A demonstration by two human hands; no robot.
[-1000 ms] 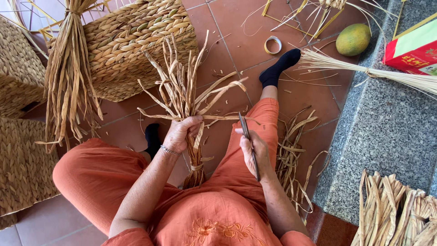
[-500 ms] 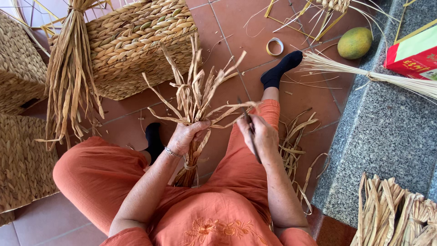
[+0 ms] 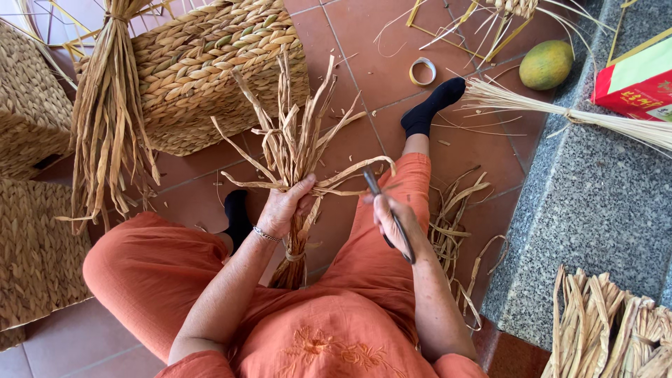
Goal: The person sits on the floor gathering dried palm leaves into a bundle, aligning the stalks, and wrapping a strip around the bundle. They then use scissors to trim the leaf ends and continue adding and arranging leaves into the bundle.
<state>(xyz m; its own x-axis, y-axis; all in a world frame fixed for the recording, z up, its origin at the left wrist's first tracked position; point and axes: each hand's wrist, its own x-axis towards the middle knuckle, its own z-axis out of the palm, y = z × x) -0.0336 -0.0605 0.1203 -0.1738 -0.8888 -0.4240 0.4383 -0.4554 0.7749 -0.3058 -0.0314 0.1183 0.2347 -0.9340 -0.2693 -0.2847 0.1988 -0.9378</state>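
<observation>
Head cam looks straight down at someone sitting on the tile floor in orange clothes. Far left there's a tied sheaf of dried leaves leaning by a finished woven basket. Left hand is clamped around a bundle of dried strips, held upright over the lap, tied end down, loose ends fanning away toward the basket. Right hand is closed on dark scissors, tip at one stray strip. Looks like trimming's only partway, plenty of ragged ends left, scraps on the floor by the right leg
</observation>
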